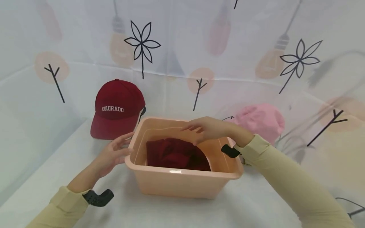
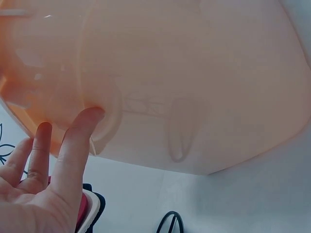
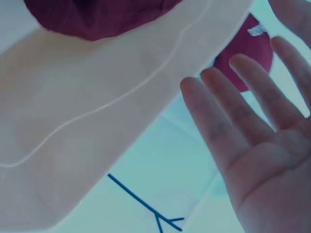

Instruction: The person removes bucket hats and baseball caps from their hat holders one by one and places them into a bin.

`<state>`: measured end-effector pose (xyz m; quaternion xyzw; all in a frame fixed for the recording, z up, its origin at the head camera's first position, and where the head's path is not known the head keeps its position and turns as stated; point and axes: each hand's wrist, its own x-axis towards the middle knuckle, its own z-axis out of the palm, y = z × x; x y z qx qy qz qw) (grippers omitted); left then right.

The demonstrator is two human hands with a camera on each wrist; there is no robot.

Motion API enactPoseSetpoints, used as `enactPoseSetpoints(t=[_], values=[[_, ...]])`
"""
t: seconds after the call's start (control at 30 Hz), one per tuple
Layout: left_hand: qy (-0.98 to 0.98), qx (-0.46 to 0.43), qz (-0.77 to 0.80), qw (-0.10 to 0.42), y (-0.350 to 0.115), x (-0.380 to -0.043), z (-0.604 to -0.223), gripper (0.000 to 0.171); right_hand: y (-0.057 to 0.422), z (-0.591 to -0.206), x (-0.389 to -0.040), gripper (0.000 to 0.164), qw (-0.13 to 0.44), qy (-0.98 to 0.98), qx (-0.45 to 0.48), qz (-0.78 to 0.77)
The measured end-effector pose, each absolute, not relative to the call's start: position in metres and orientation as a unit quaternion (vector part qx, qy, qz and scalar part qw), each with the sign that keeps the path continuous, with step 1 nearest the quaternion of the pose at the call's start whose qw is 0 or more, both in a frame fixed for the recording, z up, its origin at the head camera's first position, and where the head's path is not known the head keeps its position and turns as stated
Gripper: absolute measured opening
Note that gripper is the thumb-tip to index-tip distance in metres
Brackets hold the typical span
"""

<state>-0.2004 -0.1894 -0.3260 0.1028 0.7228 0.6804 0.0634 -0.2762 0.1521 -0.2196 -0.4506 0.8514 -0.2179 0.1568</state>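
patterned white cloth hangs behind a white-covered worktop, where a peach tub stands with a dark red item, probably a cap, lying inside. the left hand has its fingers loosely extended, a digit against the tub's left end; the right hand is spread above the tub, holding nothing. with no grip on the rim, a push from the left could slide or tip the light-looking tub. the red cap near the left hand could be toppled by a stray knuckle, and the right forearm could brush the pink hat behind it.
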Motion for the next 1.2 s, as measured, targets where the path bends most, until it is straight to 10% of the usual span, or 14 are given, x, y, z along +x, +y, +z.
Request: enactPoseSetpoints(t=[1.2], values=[[0.728,0.097,0.676,0.057,-0.188,-0.200,-0.327,0.068,0.231,-0.245,-0.179,0.039,-0.080,0.848,-0.319,-0.415]])
